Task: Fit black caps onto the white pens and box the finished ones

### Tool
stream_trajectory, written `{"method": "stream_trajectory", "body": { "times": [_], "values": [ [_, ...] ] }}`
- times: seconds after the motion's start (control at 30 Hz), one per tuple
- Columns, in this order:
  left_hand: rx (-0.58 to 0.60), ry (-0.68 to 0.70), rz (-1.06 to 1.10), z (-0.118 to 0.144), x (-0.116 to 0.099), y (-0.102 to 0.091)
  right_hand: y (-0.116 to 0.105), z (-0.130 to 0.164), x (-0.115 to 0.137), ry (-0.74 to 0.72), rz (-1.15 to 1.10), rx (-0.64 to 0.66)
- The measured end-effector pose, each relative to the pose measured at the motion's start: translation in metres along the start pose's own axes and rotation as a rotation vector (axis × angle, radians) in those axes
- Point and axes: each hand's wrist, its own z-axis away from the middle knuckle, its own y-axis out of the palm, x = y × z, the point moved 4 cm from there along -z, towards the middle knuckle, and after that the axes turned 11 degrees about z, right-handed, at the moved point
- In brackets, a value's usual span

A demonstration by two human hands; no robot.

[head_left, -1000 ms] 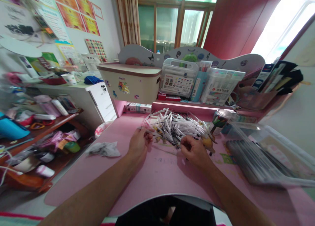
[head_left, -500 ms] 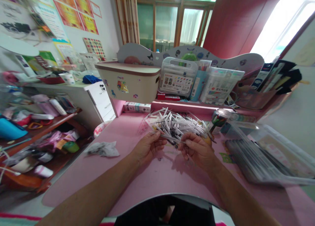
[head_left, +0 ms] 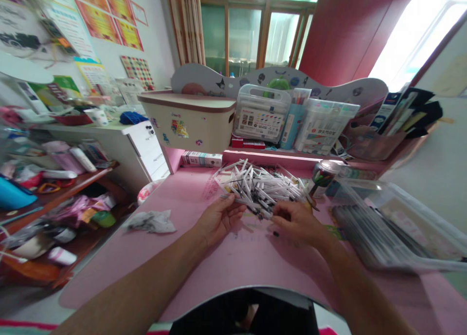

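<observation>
In the head view, a slim pale stick [head_left: 242, 200] lies in the left hand's grip, its long axis running from the thumb toward the right and slightly back toward the person, so that it points roughly at the fingertips of the right hand [head_left: 301, 223]. The left hand [head_left: 219, 219] is the nearer of the two to the stick: its thumb and forefinger are pressed together on it, while the other fingers curl loosely below with the palm turned partly up. The right hand is palm down, fingers bent inward at the near right edge of the pile of white sticks [head_left: 262, 181]; whether it pinches anything I cannot tell, since the knuckles hide the fingertips. The pile spreads sideways across the pink table [head_left: 226, 267], just beyond both grips and mostly between them, its pieces crossing at many angles. A small black piece [head_left: 276, 233] lies on the table just below the right fingertips, on the person's side. Off to the right of the right hand stands the clear plastic case [head_left: 396, 191], with dark slim items [head_left: 365, 230] lying lengthwise inside it.
</observation>
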Motion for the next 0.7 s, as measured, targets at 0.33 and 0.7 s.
{"method": "stream_trajectory", "body": {
  "times": [0.33, 0.7],
  "values": [
    [-0.029, 0.077, 0.016, -0.003, -0.005, -0.003, 0.01, 0.008, -0.002, -0.084, 0.285, 0.078],
    [0.027, 0.025, 0.002, 0.0, 0.003, 0.0, 0.019, -0.004, 0.006, 0.142, -0.76, -0.164]
  ]
}}
